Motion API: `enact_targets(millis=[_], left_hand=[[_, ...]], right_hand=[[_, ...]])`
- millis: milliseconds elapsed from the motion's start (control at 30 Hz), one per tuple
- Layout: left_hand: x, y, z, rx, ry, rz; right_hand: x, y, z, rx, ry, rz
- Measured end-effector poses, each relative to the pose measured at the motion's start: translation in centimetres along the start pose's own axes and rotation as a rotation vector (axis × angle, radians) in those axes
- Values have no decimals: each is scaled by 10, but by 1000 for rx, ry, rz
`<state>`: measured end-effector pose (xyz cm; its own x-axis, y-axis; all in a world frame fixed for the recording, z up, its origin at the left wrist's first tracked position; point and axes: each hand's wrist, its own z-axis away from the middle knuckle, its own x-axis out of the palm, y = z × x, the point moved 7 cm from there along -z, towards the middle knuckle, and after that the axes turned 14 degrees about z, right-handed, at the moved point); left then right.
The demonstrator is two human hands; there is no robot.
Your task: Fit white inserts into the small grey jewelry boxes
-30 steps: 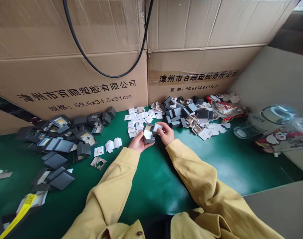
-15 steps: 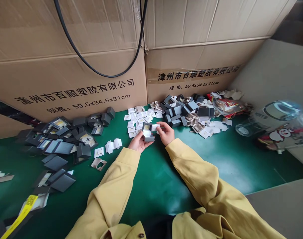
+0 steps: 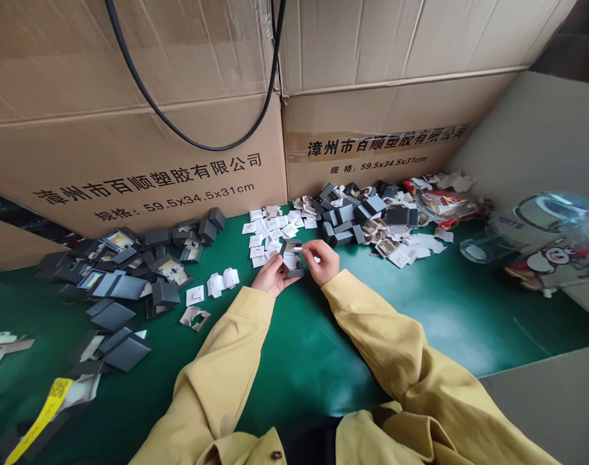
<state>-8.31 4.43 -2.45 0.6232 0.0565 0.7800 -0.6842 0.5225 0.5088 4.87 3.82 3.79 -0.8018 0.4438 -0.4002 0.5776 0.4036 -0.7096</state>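
My left hand (image 3: 271, 278) is closed around a small dark grey hinged box (image 3: 292, 271), thumb on its near left side. The box stands open, and its pale inside shows. Fingers of my right hand (image 3: 323, 261) are pinched at the box's right side, on a small white card (image 3: 296, 249) seen nearly edge-on at the lid. Just behind the box lie many flat white cards (image 3: 270, 226), several with a small item on them that I cannot make out.
Dark boxes, many open, are heaped on the left (image 3: 166, 294). More boxes (image 3: 345, 216) and torn white inserts (image 3: 411, 248) lie at the back right. A clear plastic jar (image 3: 541, 219) stands on the right. Large cartons (image 3: 202, 129) line the green table's (image 3: 314, 349) back.
The white card in my right fingers has turned from facing me to nearly edge-on, close against the box. The box has tilted slightly in my left hand.
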Motion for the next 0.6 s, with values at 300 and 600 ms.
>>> enact_targets(millis=[300,600], left_hand=[[-4,-1,-3,21,-3,-15],[-6,-3,-3,6,11,-21]], right_hand=[[2,0,1,-58,7,34],[4,0,1,-48,-34,81]])
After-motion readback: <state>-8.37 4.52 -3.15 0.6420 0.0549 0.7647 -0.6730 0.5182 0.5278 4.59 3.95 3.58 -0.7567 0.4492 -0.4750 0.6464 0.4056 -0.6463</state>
